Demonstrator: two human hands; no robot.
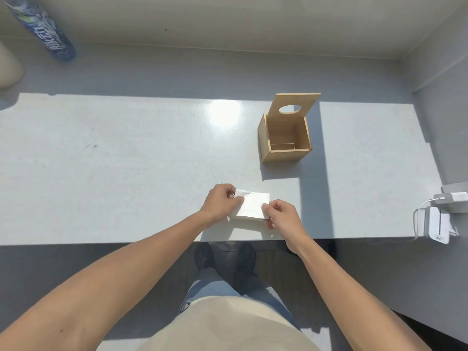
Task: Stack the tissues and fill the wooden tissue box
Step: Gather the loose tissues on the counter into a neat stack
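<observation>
A small stack of white tissues lies on the pale table near its front edge. My left hand pinches the stack's upper left corner, where the top sheet is slightly lifted. My right hand pinches its lower right corner. Beyond the stack, to the right, stands the wooden tissue box. Its lid, with an oval hole, is swung up and back, and the inside looks empty.
A blue printed bottle lies at the back left beside a beige object. White chargers with cables sit at the table's right edge. A wall runs along the back and the right.
</observation>
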